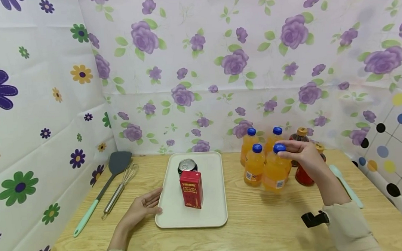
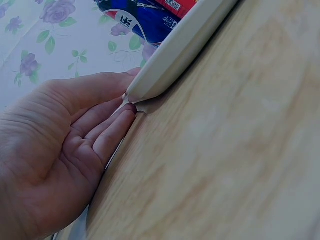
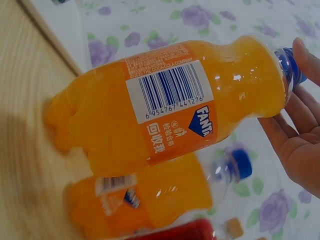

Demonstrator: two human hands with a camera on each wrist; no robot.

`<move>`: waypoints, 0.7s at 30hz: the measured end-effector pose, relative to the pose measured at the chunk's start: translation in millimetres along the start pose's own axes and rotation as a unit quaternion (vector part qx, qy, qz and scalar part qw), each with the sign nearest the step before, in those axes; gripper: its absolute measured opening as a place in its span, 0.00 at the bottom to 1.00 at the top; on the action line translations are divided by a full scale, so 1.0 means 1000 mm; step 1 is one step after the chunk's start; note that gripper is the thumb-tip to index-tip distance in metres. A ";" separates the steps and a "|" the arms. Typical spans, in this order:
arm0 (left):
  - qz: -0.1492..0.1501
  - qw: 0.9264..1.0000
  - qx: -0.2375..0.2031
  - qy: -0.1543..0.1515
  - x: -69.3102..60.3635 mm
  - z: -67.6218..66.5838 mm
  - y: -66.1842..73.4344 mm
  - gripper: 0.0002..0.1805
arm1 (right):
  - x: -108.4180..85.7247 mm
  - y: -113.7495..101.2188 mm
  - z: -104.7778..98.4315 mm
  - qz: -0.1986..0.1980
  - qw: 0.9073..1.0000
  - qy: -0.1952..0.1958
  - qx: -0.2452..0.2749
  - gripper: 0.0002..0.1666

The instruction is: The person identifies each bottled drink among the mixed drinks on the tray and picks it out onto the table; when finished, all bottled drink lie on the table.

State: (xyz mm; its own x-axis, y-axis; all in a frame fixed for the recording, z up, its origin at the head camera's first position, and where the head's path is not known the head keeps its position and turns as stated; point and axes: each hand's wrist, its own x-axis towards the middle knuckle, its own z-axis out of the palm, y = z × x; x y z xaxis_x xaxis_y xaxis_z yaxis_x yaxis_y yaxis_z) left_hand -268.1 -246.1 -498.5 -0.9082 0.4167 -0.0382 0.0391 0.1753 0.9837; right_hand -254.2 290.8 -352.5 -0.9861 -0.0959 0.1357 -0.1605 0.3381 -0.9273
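Observation:
My right hand [image 1: 305, 156] holds an orange Fanta bottle [image 1: 275, 171] by its blue cap. The bottle is slightly raised off the table, with a shadow below it; its barcode label [image 3: 170, 92] faces the right wrist camera. Beside and behind it stand several more orange soda bottles [image 1: 254, 166]. On the left, my left hand [image 1: 137, 210] touches the edge of a cream tray [image 1: 212, 200], fingers fairly straight and thumb apart. A red drink carton [image 1: 192, 191] stands on the tray, in front of a dark blue can [image 2: 145, 22] that it partly hides.
Dark bottles with orange-brown caps [image 1: 301, 131] stand behind the right hand, partly covered by it. A mint-coloured utensil [image 1: 346, 186] lies at the right. A grey spatula [image 1: 113, 170] and a whisk [image 1: 121, 190] lie left of the tray. Patterned cloth [image 1: 199, 80] hangs behind the table.

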 end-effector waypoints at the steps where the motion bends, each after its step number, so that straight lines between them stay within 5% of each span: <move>1: 0.001 1.000 0.000 0.001 0.000 0.000 0.000 0.45 | -0.001 0.005 -0.002 0.005 1.000 -0.001 -0.006 0.33; 10: 0.002 1.000 -0.006 0.000 0.002 0.001 -0.001 0.44 | -0.009 0.035 -0.019 0.048 0.998 0.010 -0.027 0.32; 21: -0.002 1.000 -0.005 0.001 0.004 0.002 -0.001 0.44 | -0.015 0.062 -0.028 0.051 0.998 0.020 -0.026 0.33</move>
State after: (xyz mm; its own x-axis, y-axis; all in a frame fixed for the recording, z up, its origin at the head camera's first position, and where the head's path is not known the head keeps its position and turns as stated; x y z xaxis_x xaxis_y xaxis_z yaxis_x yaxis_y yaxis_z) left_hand -270.6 -242.8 -499.8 -0.9092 0.4142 -0.0413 0.0319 0.1682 0.9852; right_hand -250.4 339.8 -402.3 -0.9982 -0.0207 0.0558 -0.0594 0.3916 -0.9182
